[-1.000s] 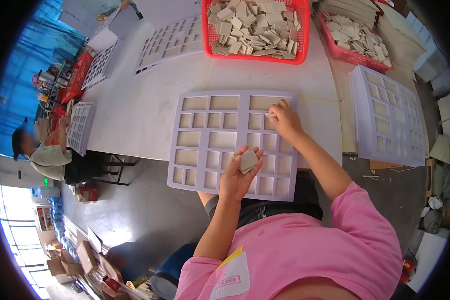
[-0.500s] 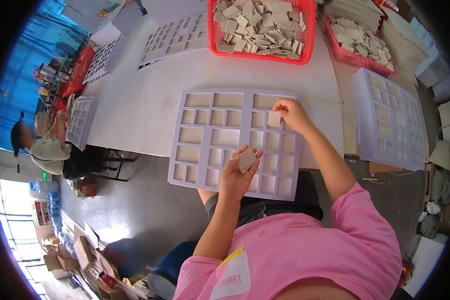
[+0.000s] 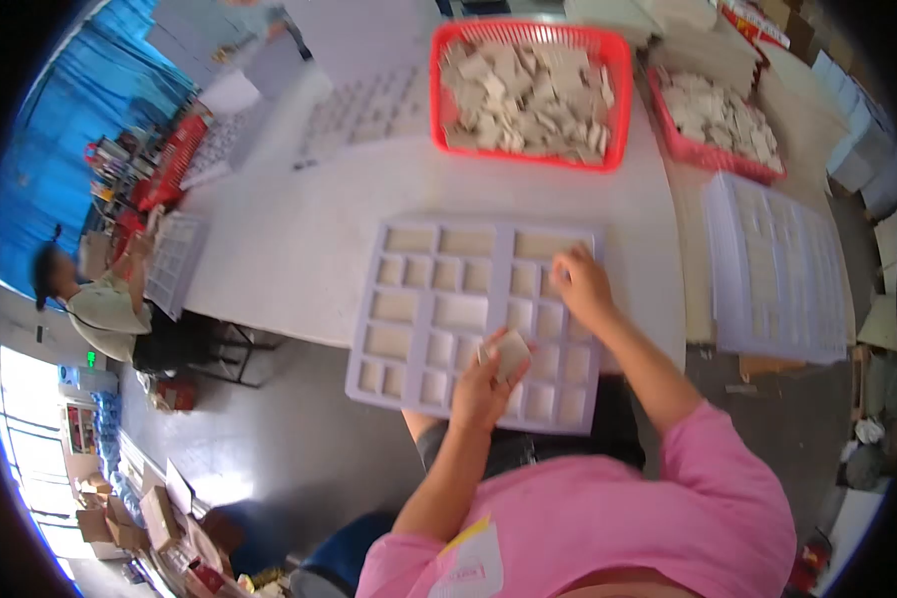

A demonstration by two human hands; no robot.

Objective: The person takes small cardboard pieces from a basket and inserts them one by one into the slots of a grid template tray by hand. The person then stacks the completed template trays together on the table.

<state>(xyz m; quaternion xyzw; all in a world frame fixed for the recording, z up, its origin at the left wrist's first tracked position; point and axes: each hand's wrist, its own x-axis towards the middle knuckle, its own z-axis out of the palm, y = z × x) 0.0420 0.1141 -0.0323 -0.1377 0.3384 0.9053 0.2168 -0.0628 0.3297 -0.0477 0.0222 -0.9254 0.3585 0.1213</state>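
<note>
A lavender frame board point(image 3: 502, 261) with rectangular compartments, many showing beige-grey panels, lies at the table's front edge and reaches over my lap. My left hand point(image 3: 478, 397) is above its lower middle, palm up, with its fingers around a small stack of grey-beige cardboard pieces point(image 3: 510, 351). Over the upper right compartments, my right hand point(image 3: 582, 287) has its fingers bent and pinched together at the frame board. Blur and the fingers hide whatever is between them.
A red basket point(image 3: 618, 149) heaped with cardboard pieces stands beyond the frame board. Another red basket point(image 3: 703, 157) and a stack of lavender frame boards point(image 3: 772, 269) are on the right. At left, a co-worker point(image 3: 104, 314) handles a similar board point(image 3: 177, 264).
The whole view has tilted, so everything sits lower in the picture. The cardboard piece at my right fingertips no longer shows clearly. My left hand still holds its stack.
</note>
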